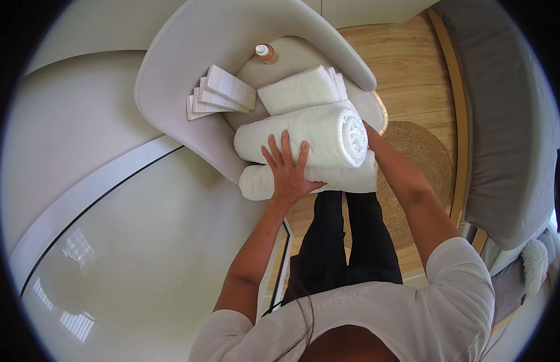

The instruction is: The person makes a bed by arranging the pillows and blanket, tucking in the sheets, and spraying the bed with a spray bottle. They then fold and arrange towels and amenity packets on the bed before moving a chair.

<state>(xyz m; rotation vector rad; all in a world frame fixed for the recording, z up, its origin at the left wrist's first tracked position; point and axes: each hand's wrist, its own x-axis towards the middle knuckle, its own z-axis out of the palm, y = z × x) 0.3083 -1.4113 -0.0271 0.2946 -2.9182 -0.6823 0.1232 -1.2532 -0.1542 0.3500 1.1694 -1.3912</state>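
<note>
Clock centred on the bigger roll, twelve pointing away from the person. Largest first: pale tub chair (165, 78), its shell curving round from nine o'clock past twelve. On it, the thick rolled towel (292, 130), long axis running nearly nine to three, crosswise before the person, coiled end facing three. A second rolled towel (346, 179) lies along its six o'clock side, nearer the body, partly covered by it. Folded white towel (298, 89) just beyond, at twelve. Now the hands, the point everything seems to hinge on: neither is the nearer, since each has its own part of the roll. Left hand (287, 176) comes in from six, fingers spread and laid over the thick roll's near flank, thumb on the second roll; open, not clenched. Right hand (369, 134) is at the coiled end, three o'clock, mostly hidden behind it; I cannot tell whether it grips. Smaller still: fanned slim white boxes (229, 87), ten o'clock. Smallest: white-capped bottle (266, 53), near eleven.
</note>
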